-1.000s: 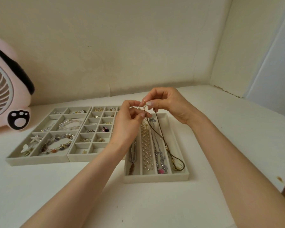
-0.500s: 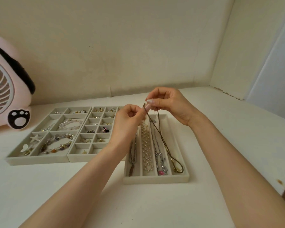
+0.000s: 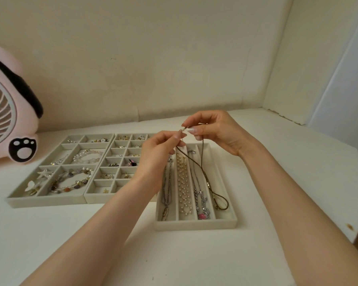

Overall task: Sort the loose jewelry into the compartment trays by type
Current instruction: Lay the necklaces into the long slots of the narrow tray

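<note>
So both hands are up over the far end of the necklace tray point(image 3: 194, 225), fingertips nearly meeting. The left hand point(image 3: 160, 154) and right hand point(image 3: 216, 133) each pinch an end of the brown cord necklace point(image 3: 206, 182) between thumb and fingers, right at the small metal clasp point(image 3: 182, 130). The cord's 2 strands hang down from there and its bottom loop lies in the rightmost of the tray's 4 long slots. The other 3 slots hold a silver chain point(image 3: 167, 182), a pearl strand point(image 3: 183, 186) and a chain with a pink pendant point(image 3: 202, 205). Further left sit the earring tray point(image 3: 120, 199) and the bracelet tray point(image 3: 46, 200), side by side, touching, with a pink fan point(image 3: 8, 112) behind them on the white table point(image 3: 277, 182).
</note>
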Demonstrator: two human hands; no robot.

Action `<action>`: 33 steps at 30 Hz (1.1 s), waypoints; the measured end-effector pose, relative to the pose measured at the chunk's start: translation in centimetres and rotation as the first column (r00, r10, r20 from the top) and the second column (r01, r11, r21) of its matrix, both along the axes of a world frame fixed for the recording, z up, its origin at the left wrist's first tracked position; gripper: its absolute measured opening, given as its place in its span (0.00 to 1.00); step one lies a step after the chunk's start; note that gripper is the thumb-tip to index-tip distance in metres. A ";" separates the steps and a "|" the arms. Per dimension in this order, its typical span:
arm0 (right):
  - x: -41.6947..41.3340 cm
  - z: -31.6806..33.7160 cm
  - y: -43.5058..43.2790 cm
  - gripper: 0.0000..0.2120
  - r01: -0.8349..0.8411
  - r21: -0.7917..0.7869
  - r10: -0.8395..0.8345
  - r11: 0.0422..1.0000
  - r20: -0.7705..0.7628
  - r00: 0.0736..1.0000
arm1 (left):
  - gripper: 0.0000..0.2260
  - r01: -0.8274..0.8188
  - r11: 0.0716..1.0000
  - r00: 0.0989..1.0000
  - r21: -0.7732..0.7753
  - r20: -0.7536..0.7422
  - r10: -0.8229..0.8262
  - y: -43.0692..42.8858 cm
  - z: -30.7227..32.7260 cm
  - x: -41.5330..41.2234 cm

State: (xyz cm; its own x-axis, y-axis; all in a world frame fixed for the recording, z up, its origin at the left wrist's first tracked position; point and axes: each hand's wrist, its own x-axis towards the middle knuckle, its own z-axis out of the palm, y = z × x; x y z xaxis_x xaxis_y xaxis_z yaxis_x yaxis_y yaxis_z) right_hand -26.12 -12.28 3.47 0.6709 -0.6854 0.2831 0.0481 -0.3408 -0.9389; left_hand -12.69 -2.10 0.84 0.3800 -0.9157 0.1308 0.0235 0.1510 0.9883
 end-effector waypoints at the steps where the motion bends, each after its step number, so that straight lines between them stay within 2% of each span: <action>1: -0.1 0.0 0.0 0.09 0.005 0.000 -0.005 1.000 -0.012 1.000 | 0.04 -0.042 0.999 0.999 -0.027 0.010 0.042 0.0 0.0 0.0; 4: -0.3 0.2 -0.2 0.07 -0.003 0.011 0.004 1.000 -0.038 0.999 | 0.02 -0.107 0.989 0.993 -0.100 0.034 0.111 -0.1 -0.1 0.0; 7: -0.3 0.3 0.1 0.12 0.004 -0.012 -0.005 1.000 -0.102 0.995 | 0.04 -0.106 0.985 0.991 -0.139 0.066 0.116 -0.2 -0.2 0.1; 11: 0.1 0.2 0.5 0.03 0.034 -0.093 -0.047 0.995 -0.143 0.989 | 0.03 -0.059 0.988 0.992 -0.143 0.105 0.075 0.0 -0.2 -0.2; 13: 0.0 0.4 0.6 0.02 0.065 -0.102 -0.077 0.993 -0.125 0.989 | 0.03 -0.051 0.989 0.993 -0.136 0.102 0.065 0.0 -0.1 -0.4; 16: -0.2 0.7 0.4 0.03 0.128 -0.090 -0.134 0.988 -0.069 0.989 | 0.02 -0.017 0.994 0.993 -0.110 0.118 0.030 0.1 -0.1 -0.5; 23: -0.1 0.8 0.2 0.05 0.263 -0.051 -0.250 0.963 0.185 0.951 | 0.02 0.044 0.994 0.991 -0.098 0.132 -0.031 0.2 -0.2 -0.7; 25: -0.1 0.9 0.0 0.05 0.350 -0.067 -0.324 0.934 0.249 0.913 | 0.02 0.080 0.993 0.987 -0.090 0.145 -0.067 0.2 -0.2 -0.8; 29: -0.6 0.7 -1.1 0.06 0.576 -0.155 -0.508 0.803 0.326 0.797 | 0.03 0.155 0.987 0.978 -0.052 0.152 -0.145 0.3 -0.1 -1.0; 33: -1.0 0.5 -1.5 0.06 0.606 -0.127 -0.544 0.786 0.325 0.774 | 0.01 0.167 0.984 0.986 -0.063 0.036 -0.165 0.2 0.1 -0.9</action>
